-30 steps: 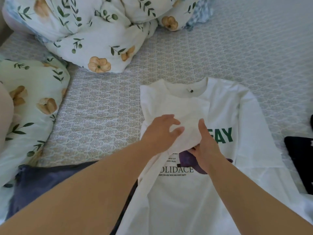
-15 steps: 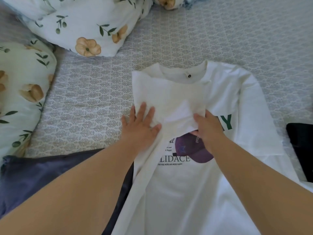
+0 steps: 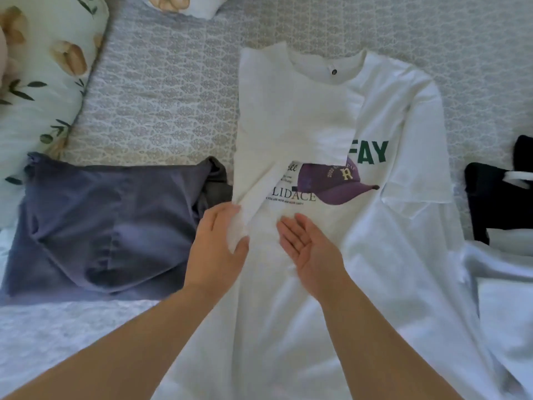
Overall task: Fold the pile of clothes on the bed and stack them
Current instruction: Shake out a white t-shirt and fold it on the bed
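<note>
White T-shirt [image 3: 360,255] lies face-up on the bed [image 3: 161,90], its left side folded in; left hand [image 3: 216,249] grips that folded edge, right hand [image 3: 308,243] lies open, palm up, so tugging could undo the fold.

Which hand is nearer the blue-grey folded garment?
Left. The left hand grips the white shirt's folded edge right beside the blue-grey garment; the right hand lies farther, open on the shirt front.

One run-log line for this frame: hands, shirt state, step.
step: fold shirt side | left hand: pinches folded edge | right hand: open, palm up, over the shirt | white T-shirt: left side folded in, right sleeve out | purple garment: beside shirt
</note>
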